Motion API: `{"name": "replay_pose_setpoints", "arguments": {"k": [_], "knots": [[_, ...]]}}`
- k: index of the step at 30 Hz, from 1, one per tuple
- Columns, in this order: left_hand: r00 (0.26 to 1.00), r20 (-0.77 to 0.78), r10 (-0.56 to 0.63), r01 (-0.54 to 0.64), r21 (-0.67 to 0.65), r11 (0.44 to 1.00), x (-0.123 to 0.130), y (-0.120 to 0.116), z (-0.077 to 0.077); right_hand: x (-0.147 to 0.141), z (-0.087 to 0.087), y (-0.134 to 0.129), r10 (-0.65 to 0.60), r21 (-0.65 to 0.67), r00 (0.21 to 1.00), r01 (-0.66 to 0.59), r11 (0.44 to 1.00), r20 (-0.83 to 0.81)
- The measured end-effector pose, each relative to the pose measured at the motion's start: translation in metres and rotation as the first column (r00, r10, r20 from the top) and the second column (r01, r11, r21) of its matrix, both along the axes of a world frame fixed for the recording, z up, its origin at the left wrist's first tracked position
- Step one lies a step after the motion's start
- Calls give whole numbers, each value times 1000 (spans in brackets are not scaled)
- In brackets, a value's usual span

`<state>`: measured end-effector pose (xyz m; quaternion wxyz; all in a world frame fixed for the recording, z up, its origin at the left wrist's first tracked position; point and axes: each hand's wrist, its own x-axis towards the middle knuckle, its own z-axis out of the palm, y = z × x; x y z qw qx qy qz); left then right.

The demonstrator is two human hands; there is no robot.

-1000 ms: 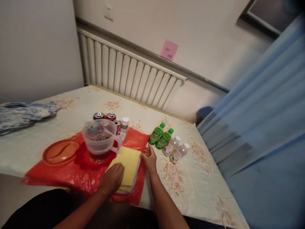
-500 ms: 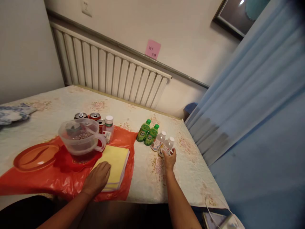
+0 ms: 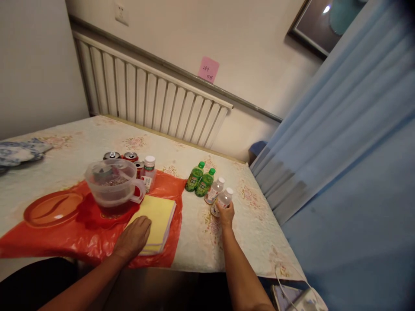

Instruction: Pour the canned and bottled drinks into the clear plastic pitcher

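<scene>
My right hand (image 3: 226,214) is closed around the lower part of a small clear bottle with a white cap (image 3: 225,198), which stands at the near end of a slanting row. Beside it are another white-capped bottle (image 3: 214,190) and two green-capped green drink bottles (image 3: 205,183). My left hand (image 3: 135,235) lies palm down on a stack of yellow sheets (image 3: 158,216), its fingers together and slightly bent, with the fingertips partly hidden. The stack rests on a red plastic bag (image 3: 177,233). Left of it stands a translucent handled jug (image 3: 112,185), with dark contents low in it.
Several drink cans (image 3: 130,157) and a white-capped bottle (image 3: 149,170) stand behind the jug. An orange lid (image 3: 53,208) lies on the red bag. Patterned cloth (image 3: 21,153) is at far left. A blue curtain (image 3: 350,172) hangs on the right, a radiator (image 3: 152,93) behind.
My right hand has closed further around the nearest white-capped bottle and moved slightly left with it. My left hand stays on the yellow stack. The view has shifted a little.
</scene>
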<state>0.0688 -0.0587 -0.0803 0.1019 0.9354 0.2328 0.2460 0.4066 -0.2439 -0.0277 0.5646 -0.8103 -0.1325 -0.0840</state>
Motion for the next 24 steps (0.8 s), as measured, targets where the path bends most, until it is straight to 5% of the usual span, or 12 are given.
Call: {"name": "replay_pose_setpoints", "arguments": {"k": [8, 15, 19, 24], "knots": [[998, -10, 54, -55, -217, 975, 11, -7, 16, -94, 15, -12, 260, 61, 964, -256, 965, -54], [977, 199, -76, 153, -410, 899, 34, -55, 88, -152, 22, -21, 480, 11, 878, -480, 877, 4], [952, 234, -196, 266, -323, 908, 40, -76, 123, -168, 15, -25, 563, -8, 826, -563, 826, 25], [899, 160, -409, 431, -143, 891, 45, -85, 146, -179, 10, -28, 578, -22, 814, -578, 816, 55]]}}
